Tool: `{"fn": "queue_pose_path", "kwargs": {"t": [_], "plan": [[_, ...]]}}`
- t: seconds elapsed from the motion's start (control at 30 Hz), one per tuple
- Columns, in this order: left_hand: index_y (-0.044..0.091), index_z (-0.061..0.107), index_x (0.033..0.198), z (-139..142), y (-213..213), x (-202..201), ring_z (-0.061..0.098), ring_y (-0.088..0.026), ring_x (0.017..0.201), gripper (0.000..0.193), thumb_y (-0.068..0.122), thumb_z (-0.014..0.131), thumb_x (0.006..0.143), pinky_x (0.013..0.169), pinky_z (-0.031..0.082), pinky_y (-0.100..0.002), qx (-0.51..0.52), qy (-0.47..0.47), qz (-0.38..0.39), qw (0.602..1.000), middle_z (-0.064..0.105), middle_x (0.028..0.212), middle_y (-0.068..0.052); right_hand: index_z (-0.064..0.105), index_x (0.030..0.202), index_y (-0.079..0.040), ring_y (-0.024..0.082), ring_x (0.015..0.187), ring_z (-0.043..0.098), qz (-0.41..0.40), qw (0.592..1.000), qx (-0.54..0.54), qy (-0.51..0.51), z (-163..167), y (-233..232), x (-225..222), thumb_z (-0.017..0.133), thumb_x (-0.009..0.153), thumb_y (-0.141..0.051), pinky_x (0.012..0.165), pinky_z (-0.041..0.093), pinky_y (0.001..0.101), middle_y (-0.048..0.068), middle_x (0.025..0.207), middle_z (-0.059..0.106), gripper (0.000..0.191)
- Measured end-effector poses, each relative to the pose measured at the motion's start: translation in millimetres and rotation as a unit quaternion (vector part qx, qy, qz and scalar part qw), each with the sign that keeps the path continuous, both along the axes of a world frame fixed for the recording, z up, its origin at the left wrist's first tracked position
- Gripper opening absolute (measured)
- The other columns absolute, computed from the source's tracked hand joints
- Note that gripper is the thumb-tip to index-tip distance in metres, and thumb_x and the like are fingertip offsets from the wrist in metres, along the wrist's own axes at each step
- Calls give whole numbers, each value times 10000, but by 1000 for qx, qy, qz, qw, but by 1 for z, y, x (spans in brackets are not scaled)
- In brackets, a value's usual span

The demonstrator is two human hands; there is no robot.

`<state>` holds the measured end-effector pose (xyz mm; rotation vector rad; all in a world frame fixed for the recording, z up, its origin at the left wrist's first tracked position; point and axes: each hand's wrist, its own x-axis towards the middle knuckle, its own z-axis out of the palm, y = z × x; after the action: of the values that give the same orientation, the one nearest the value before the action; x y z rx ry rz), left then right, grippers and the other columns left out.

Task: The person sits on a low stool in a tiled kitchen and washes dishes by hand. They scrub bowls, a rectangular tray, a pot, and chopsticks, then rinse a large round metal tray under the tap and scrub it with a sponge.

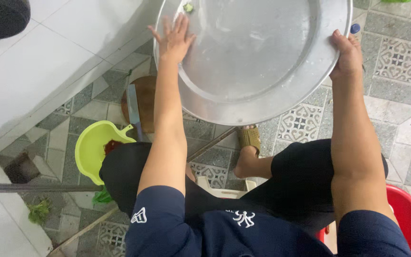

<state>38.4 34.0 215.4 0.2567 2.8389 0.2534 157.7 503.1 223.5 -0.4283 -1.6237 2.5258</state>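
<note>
A seated person holds one large round metal tray [262, 62] tilted up in front of the knees, above a patterned tile floor [396, 95]. The right hand [346, 54] is clamped on the tray's right rim, fingers curled over the edge and thumb on the near side, the forearm running straight up from the lap. The left hand [173, 37] lies flat and open against the tray's inner face near its left rim, fingers spread and pressing on the wet metal rather than gripping it; that arm is also stretched out nearly straight. A small green scrap [188, 7] clings near the tray's top edge.

Below the tray, one foot in an olive sandal [249, 138] rests on the tiles. To the left sit one lime-green plastic dustpan [91, 147] holding something red, one round wooden chopping board [143, 102] and one cleaver [133, 107] lying across it. One red plastic basin [407, 219] shows at lower right, and one pale plastic stool [222, 188] is partly visible under the person. A white wall base [39, 71] runs along the left.
</note>
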Motion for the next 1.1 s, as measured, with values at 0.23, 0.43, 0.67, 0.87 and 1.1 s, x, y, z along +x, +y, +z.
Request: {"fn": "queue_pose_path", "kwargs": {"t": [0.23,0.43,0.67,0.87,1.1], "plan": [[234,175,1662,0,-9,29,-35,-361,1606,677,560,324,1088,1187,-8,-795,-43,-5,83,996,14,1752,-65,670,1134,-26,195,898,709,28,999,-15,-39,-18,-29,-16,721,1076,-152,859,613,355,79,1009,713,148],[130,158,1659,-16,6,44,9,-371,1577,751,600,348,1105,1157,32,-780,23,6,109,994,70,1717,-130,682,1166,-13,202,915,727,102,993,-37,-46,-21,-59,-18,672,1071,-135,873,628,356,97,1040,731,155],[255,214,1651,-4,-9,32,36,-289,1613,645,532,315,1078,1195,43,-771,49,8,38,998,110,1750,70,703,1125,-17,182,867,727,109,993,-20,-45,-19,-72,-17,673,1072,-111,821,628,341,87,1006,741,111],[276,182,1635,21,-32,19,28,-212,1590,703,626,216,1027,1214,-32,-749,-24,-36,75,996,38,1715,36,703,1110,-26,177,826,724,110,992,-16,-53,-21,-81,-29,674,1070,-133,791,623,338,86,975,742,117],[-63,113,1604,15,-75,31,-50,-359,1588,956,676,335,1041,1161,-101,-710,-103,-53,309,944,-23,1715,-217,679,1191,-22,169,856,733,140,989,-24,-52,-13,-93,-36,650,1070,-186,804,628,335,82,1020,743,206]]}}
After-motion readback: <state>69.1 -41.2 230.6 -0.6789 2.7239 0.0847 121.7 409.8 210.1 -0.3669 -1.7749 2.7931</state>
